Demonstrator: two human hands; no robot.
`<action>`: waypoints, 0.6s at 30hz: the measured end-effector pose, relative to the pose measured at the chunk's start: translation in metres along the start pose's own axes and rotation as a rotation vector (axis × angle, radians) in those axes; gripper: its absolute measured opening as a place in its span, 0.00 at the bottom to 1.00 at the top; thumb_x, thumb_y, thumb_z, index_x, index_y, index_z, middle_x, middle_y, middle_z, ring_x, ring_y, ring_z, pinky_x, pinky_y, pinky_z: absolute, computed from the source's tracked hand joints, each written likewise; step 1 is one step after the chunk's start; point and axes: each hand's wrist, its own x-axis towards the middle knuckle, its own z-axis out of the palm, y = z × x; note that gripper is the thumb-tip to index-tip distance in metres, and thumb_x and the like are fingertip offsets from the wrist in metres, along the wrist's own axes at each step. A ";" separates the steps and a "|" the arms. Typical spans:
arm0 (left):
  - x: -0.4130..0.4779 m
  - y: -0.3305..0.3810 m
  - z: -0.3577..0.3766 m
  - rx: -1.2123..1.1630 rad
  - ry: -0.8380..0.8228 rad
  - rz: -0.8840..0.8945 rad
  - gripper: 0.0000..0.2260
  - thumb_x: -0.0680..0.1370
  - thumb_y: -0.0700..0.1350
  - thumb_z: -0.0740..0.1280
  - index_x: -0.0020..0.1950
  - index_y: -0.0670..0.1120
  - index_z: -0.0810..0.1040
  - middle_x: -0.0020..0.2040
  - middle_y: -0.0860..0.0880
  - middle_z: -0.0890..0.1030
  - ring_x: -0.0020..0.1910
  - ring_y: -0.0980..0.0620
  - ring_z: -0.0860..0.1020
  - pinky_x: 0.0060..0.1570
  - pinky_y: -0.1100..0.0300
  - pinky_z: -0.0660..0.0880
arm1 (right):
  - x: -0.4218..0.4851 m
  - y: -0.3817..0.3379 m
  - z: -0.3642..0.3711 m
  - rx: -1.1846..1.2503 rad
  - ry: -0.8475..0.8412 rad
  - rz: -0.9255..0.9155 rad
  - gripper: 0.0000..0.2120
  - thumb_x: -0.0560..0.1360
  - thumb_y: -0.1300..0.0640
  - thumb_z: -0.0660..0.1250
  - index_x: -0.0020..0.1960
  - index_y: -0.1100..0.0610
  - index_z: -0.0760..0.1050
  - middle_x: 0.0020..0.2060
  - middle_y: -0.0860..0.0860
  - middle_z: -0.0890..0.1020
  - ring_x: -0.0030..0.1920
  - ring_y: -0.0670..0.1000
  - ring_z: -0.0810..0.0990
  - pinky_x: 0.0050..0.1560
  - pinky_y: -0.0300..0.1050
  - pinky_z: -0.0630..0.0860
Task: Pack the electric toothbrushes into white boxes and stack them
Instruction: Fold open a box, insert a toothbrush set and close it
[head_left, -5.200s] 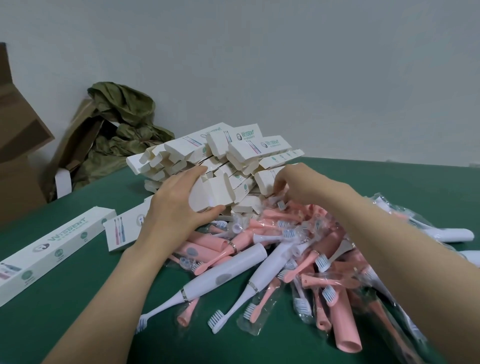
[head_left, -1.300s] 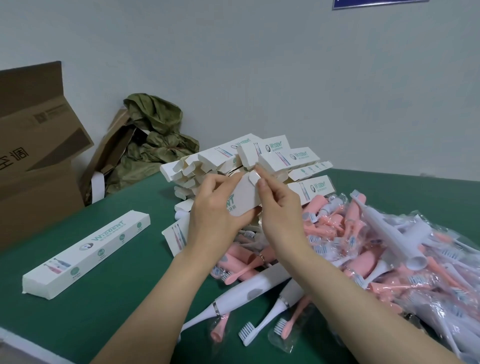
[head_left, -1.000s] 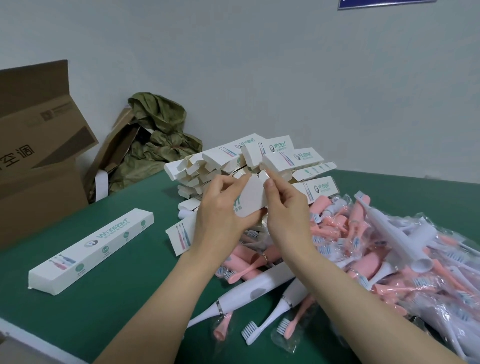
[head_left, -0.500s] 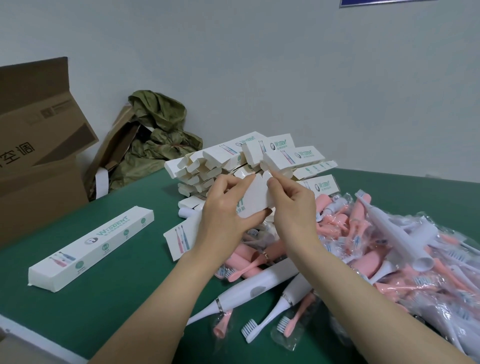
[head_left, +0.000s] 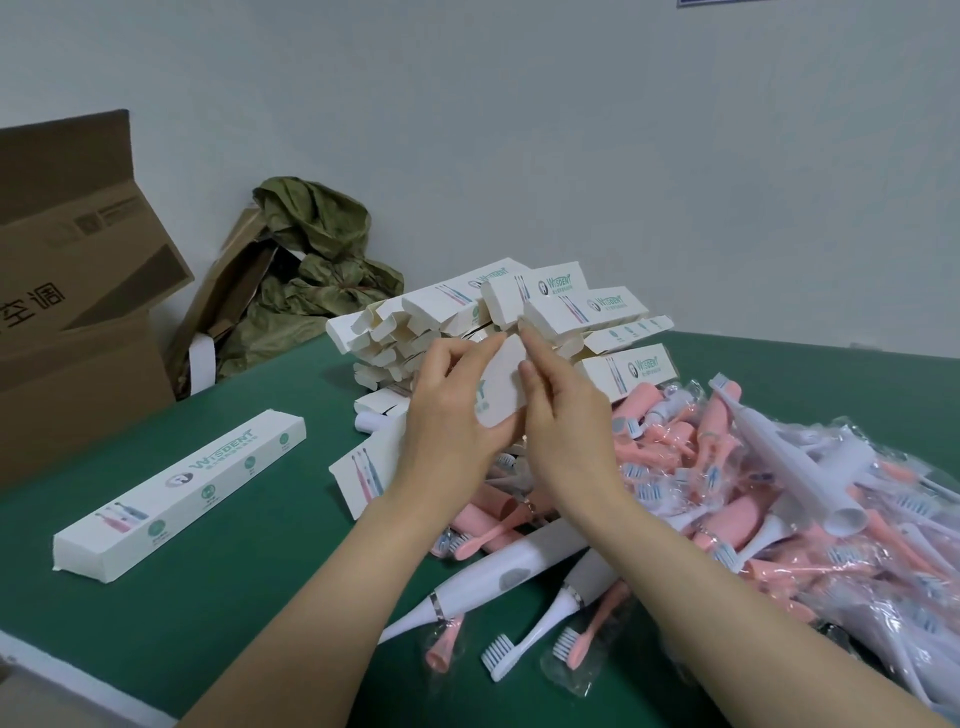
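Both hands hold one white toothbrush box (head_left: 500, 385) up in front of the box pile. My left hand (head_left: 457, 415) grips its lower part, with the thumb under it. My right hand (head_left: 563, 410) pinches the top end flap between fingertips. Behind it lies a heap of empty white boxes (head_left: 467, 322) with open flaps. To the right and below spreads a pile of pink and white electric toothbrushes (head_left: 727, 467) and bagged brush heads. A white toothbrush (head_left: 498, 574) lies nearest me.
One closed white box (head_left: 182, 491) lies alone on the green table (head_left: 234, 597) at the left. Brown cardboard cartons (head_left: 67, 291) stand at the far left, with an olive cloth (head_left: 317, 260) bundled against the wall. The table's near edge runs at bottom left.
Five seconds ago both hands were reaching into the box pile; they have since lifted one box. Over the last second my right fingers shifted along its top flap.
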 end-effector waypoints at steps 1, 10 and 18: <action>0.000 0.001 0.002 0.068 -0.071 -0.018 0.27 0.68 0.46 0.69 0.67 0.43 0.73 0.53 0.49 0.71 0.52 0.56 0.67 0.54 0.62 0.68 | 0.002 0.001 -0.003 -0.006 0.037 0.039 0.17 0.80 0.64 0.57 0.67 0.57 0.73 0.51 0.40 0.78 0.46 0.28 0.73 0.47 0.20 0.64; 0.045 -0.018 -0.049 0.480 -0.159 -0.089 0.29 0.69 0.51 0.74 0.69 0.51 0.71 0.56 0.47 0.75 0.55 0.47 0.72 0.46 0.55 0.66 | 0.025 0.005 -0.027 0.223 -0.059 0.458 0.11 0.79 0.59 0.59 0.43 0.54 0.78 0.44 0.53 0.83 0.46 0.52 0.81 0.52 0.49 0.77; 0.054 -0.103 -0.134 0.809 -0.691 -0.723 0.22 0.66 0.50 0.78 0.54 0.43 0.77 0.47 0.47 0.79 0.45 0.48 0.76 0.39 0.57 0.71 | 0.013 0.017 -0.024 -0.541 -0.493 0.169 0.10 0.77 0.59 0.62 0.45 0.56 0.82 0.33 0.48 0.78 0.32 0.39 0.70 0.29 0.26 0.65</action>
